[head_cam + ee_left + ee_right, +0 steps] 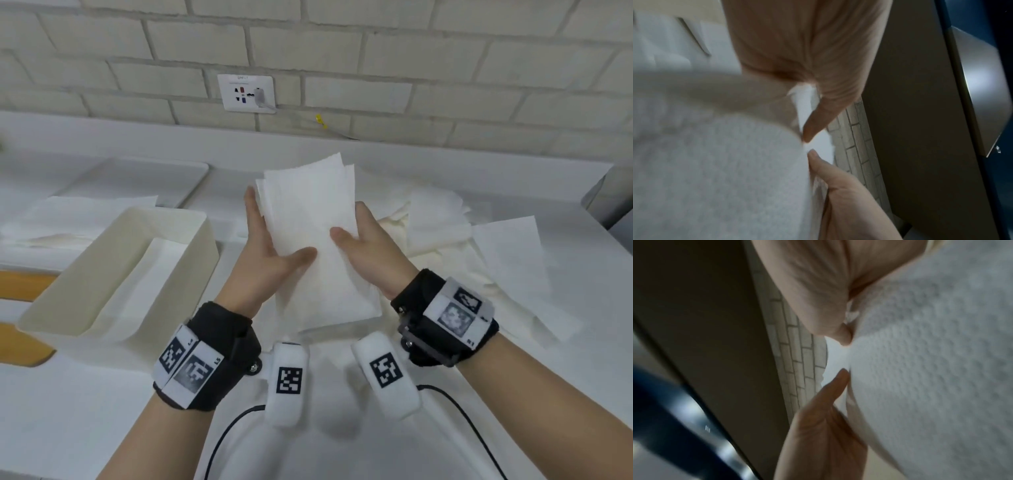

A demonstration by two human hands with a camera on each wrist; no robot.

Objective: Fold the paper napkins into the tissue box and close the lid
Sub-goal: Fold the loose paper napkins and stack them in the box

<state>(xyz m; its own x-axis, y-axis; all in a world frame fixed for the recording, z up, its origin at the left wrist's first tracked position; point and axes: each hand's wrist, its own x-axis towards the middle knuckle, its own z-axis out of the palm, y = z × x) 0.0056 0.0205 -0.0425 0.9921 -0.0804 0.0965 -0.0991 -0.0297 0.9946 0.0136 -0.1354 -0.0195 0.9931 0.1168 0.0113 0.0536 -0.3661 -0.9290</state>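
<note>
A white counter [102,411] runs along a pale brick wall [445,51], and on its left side stands the cream tissue box [44,308], open at the top, with white paper lying inside. Flat against the counter behind the box sits what looks like its lid [144,178], though I can't be sure that's what it is. To the right, a loose heap of unfolded napkins [507,253] sprawls over the surface. In the middle, held up off the counter between box and heap, is a folded stack of napkins [308,212], long and narrow, its far end fanning slightly. The left hand [263,253] grips the stack's left edge, thumb laid across the front and fingers behind; the right hand [370,246] grips the right edge the same way, thumb on the front face. From the wrist views the dimpled paper fills most of the frame, with fingers [838,178] pressed to its far side. A white wall socket [246,92] sits above the counter.
</note>
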